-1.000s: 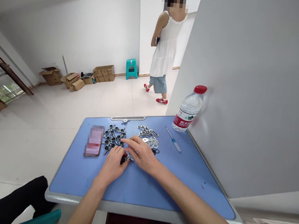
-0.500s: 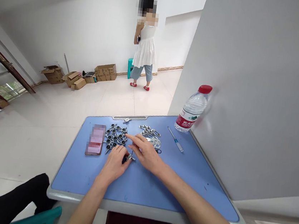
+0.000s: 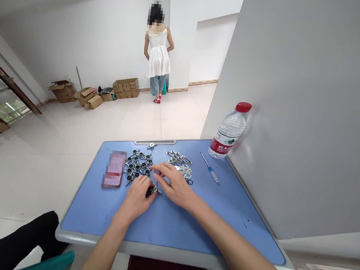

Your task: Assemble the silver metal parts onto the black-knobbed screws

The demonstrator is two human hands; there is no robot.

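Note:
My left hand [image 3: 137,193] is closed on a small metal fitting with a black part [image 3: 154,190], pressing it near the blue tabletop. My right hand [image 3: 176,184] is closed around the top of a small screwdriver [image 3: 157,183]; its thin shaft stands upright with the tip down at the fitting. The fingers mostly hide the handle. Several similar metal fittings with black round centres [image 3: 138,166] lie beyond my left hand. Flat metal plates [image 3: 185,170] and a pile of shiny metal links [image 3: 177,156] sit behind my right hand.
A phone [image 3: 114,169] lies at the left of the blue table [image 3: 188,231]. At the right are another screwdriver [image 3: 209,168] and a water bottle [image 3: 229,132] beside a grey wall. One loose fitting [image 3: 151,145] is at the far edge. A person [image 3: 158,59] stands by cardboard boxes [image 3: 126,87].
The person in the background has moved left and turned toward the wall, bending slightly. My right fingers have drawn closer round the screwdriver's top; my left hand stays on the fitting.

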